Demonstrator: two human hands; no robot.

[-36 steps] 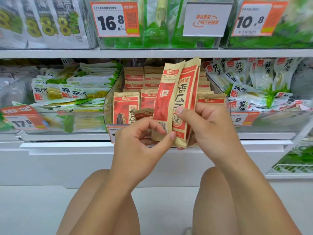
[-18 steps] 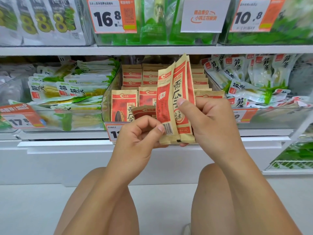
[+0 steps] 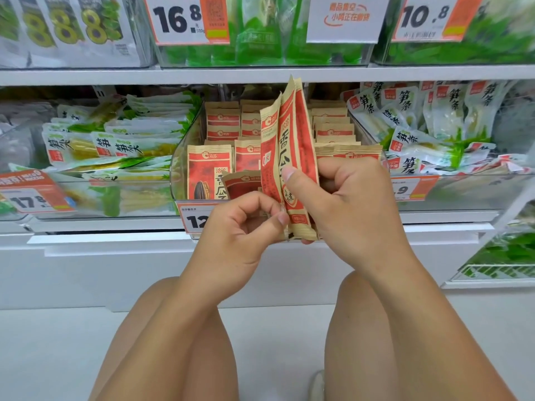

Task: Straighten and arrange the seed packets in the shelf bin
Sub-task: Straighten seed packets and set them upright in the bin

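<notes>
A: Logging left to right. Price tag (image 3: 27,195) at the left shelf edge reads 17.8, its left side cut off. The clear bin (image 3: 181,157) holds rows of seed packets (image 3: 209,172); I can't count the back rows.

B: Hands?

A: My left hand (image 3: 234,227) has curled fingers pinching the lower edge of the held packets (image 3: 285,157), which stand upright in front of the bin's middle. My right hand (image 3: 347,204) grips them from the right, thumb across the front. How many packets are in the bunch, I can't tell.

B: Labels?

A: The bin's own tag (image 3: 197,218) shows "12", the rest hidden by the left hand. Further right a tag (image 3: 405,189) shows only ".9". Upper shelf tags read 16.8 and 10.8; small print is blurred.
</notes>
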